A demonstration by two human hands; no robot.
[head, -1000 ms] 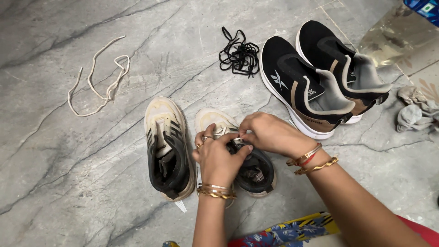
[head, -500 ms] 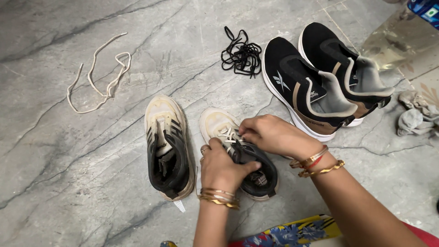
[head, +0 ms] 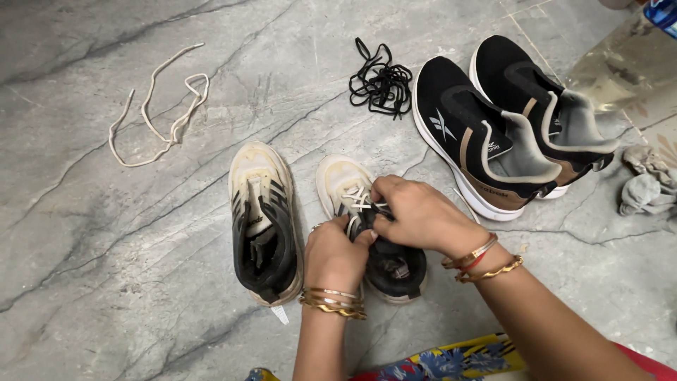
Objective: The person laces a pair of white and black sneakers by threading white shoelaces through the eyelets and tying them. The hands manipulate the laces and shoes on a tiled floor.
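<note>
A worn cream and black shoe (head: 338,180) lies on the grey stone floor with a cream lace (head: 360,200) crossed over its front eyelets. My left hand (head: 333,255) grips the shoe's side by the tongue. My right hand (head: 416,215) pinches the lace at the upper eyelets. The matching shoe (head: 261,219) lies just to the left with no lace in it.
A loose cream lace (head: 159,113) lies at the far left. A tangle of black laces (head: 382,81) lies beside a pair of black and tan shoes (head: 493,120) at the back right. Grey socks (head: 645,187) sit at the right edge.
Both hands slid back along the shoe toward its opening, uncovering the laced front eyelets. The right hand now pinches the lace higher up.
</note>
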